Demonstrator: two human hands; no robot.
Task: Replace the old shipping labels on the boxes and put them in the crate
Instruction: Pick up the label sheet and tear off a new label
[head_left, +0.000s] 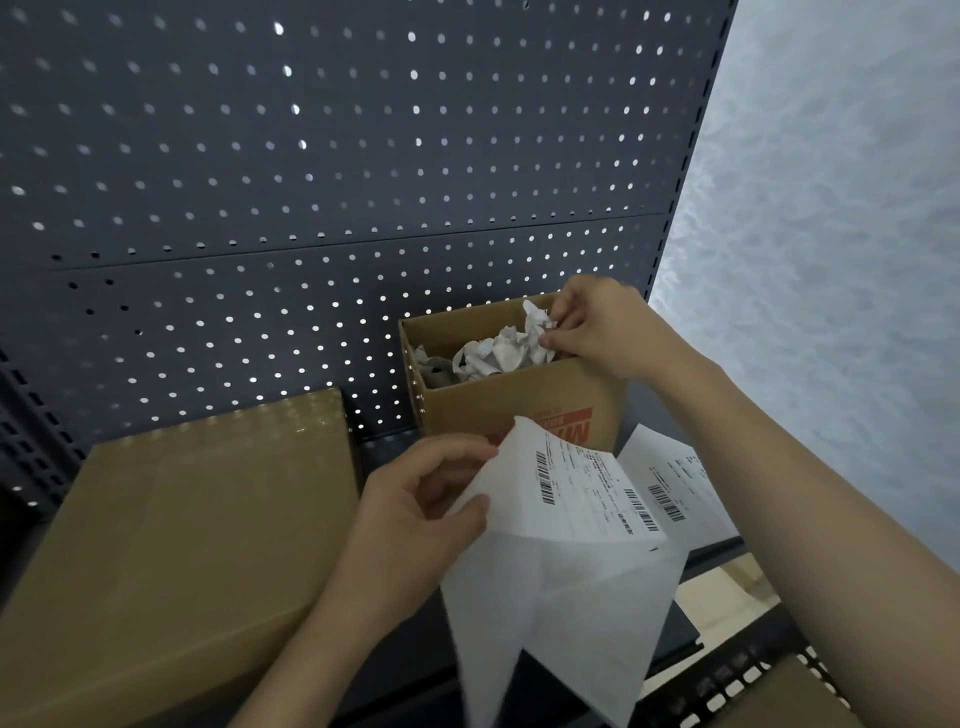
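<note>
Pinching the label (582, 493), left hand (410, 519) is hovering nearest the big box (197, 509) at 9 o'clock; right hand (597, 327) is pinching scrap paper (509, 353).

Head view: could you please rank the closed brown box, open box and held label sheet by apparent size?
1. closed brown box
2. held label sheet
3. open box
The sheet is nearer the camera, so 2 versus 3 is unsure.
</note>
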